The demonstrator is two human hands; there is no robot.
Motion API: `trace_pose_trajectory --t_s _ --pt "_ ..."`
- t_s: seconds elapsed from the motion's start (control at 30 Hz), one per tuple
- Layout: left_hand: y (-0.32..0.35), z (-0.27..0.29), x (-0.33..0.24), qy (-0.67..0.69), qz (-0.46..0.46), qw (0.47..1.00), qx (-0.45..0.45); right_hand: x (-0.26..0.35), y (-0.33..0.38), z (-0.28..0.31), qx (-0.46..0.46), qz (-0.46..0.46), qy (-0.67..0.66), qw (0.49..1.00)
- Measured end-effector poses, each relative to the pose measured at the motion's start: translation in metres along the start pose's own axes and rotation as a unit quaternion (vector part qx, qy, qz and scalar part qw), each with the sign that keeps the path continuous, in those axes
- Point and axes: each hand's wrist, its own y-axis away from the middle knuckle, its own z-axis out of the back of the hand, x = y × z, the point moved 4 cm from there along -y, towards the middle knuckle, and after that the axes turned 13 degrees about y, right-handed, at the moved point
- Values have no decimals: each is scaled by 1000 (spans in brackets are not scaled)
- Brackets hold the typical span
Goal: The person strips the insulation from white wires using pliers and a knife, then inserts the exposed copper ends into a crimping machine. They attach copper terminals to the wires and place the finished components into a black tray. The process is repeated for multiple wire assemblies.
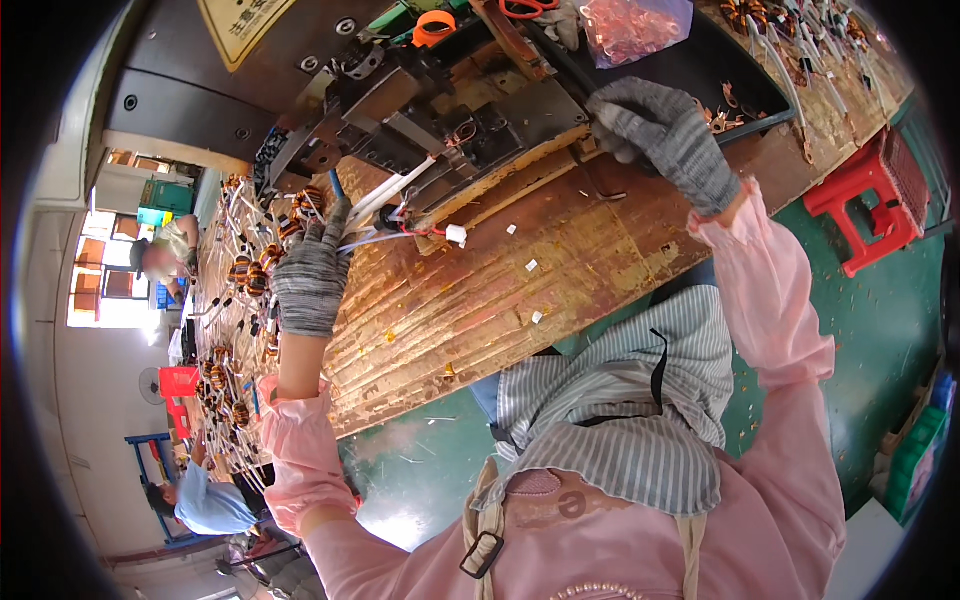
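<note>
My left hand (pixel 310 280), in a grey striped glove, is closed around white-sleeved wire leads (pixel 395 188) at the left end of a black metal press (pixel 450 140). The leads run from the fingers up toward the press's tooling. A copper-wound ring coil (pixel 308 204) lies right beside those fingers. Over at the press's right end, my right hand (pixel 665 140), gloved the same way, has its fingers bent together near a black tray (pixel 770 112) of copper terminals (pixel 722 120). Whatever may be between these fingertips is hidden.
Many coils with white leads (pixel 245 275) crowd the bench's left side. A bag of copper parts (pixel 635 30) lies behind my right hand. White scraps dot the worn wooden bench (pixel 450 310). A red stool (pixel 875 205) stands right; two people work at left.
</note>
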Motion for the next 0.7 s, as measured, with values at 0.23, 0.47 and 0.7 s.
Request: trace_pose_trajectory --t_s 0.23,0.47,0.7 --pt "43 16 -4 26 -98 985 -143 10 23 -9 105 34 48 993" --pt "74 32 -13 39 -114 981 -153 41 29 -46 99 135 128 978" --pt "85 32 -10 24 -122 975 -183 49 37 -50 107 148 148 972"
